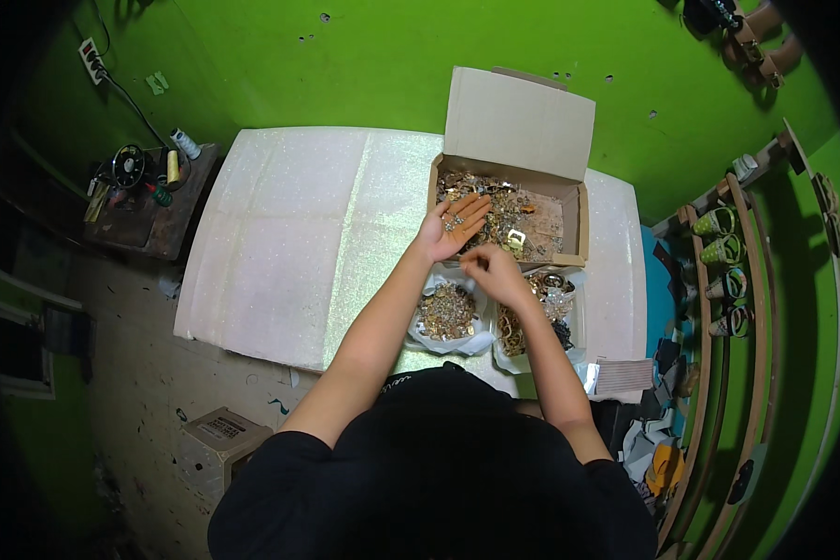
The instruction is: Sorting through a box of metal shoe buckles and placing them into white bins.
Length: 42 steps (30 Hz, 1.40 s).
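My left hand (451, 231) is held palm up over the near left part of an open cardboard box (583, 210). Its fingers are stretched out, and a small heap of shiny metal-looking pieces (453, 222) rests on the palm. Just below and to the right, my right hand (493, 269) has its fingers drawn together; whatever is between them is too small to make out. Many small gold and silver pieces (506, 213) lie in the box. Nearer me, a white plastic bag (479, 343) holds more small pieces (448, 311). My right forearm partly covers a second container of chains and shiny fittings (553, 291).
The glittery white table (280, 215) extends left of the box. A small dark table (145, 224) with thread spools stands at the left. A wooden rack (709, 373) with footwear is on the right, scraps (663, 467) below it. A carton (217, 439) sits on the floor.
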Available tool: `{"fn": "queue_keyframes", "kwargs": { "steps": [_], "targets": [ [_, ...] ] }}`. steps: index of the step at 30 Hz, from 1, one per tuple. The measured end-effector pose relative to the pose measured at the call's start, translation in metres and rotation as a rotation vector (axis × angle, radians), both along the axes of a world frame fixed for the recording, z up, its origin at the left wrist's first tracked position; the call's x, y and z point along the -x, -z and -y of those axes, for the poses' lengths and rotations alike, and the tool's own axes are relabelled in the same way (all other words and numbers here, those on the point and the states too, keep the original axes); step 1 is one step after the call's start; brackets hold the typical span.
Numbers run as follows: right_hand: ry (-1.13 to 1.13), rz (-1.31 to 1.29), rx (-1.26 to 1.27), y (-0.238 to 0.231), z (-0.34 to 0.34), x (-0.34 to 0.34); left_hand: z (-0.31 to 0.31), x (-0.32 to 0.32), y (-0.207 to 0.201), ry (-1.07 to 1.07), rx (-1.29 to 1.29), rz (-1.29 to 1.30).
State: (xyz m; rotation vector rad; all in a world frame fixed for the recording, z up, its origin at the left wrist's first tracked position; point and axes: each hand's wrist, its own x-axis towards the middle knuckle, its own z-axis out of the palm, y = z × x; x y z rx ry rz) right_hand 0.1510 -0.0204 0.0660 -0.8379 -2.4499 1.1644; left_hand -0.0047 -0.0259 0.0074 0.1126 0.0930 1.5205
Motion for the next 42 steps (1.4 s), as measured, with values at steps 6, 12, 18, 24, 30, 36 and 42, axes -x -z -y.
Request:
{"fn": "queue_keyframes", "kwargs": {
  "steps": [6,12,18,24,30,36,42],
  "targets": [
    [0.051,-0.143,-0.349,-0.003,-0.022,0.041,-0.001,-0.004,-0.004,-0.022,0.103,-0.142],
    [0.013,-0.053,-0.427,0.004,-0.018,0.061,-0.005,0.003,0.020,-0.084,0.175,-0.167],
    [0.048,-0.088,-0.447,0.013,-0.028,0.061,-0.001,-0.006,-0.003,-0.072,0.158,-0.215],
    [0.038,-0.077,-0.470,0.010,-0.028,0.063,0.003,-0.007,-0.014,-0.077,0.133,-0.224],
    [0.138,-0.053,-0.522,0.015,-0.027,0.067,0.000,-0.005,-0.002,-0.092,0.288,-0.217],
    [0.146,-0.040,-0.528,0.017,-0.027,0.068,-0.006,-0.003,0.012,-0.109,0.241,-0.188],
    [0.196,-0.214,-0.318,0.012,-0.040,0.062,-0.005,-0.002,0.014,-0.114,0.230,-0.105]
  ]
}}
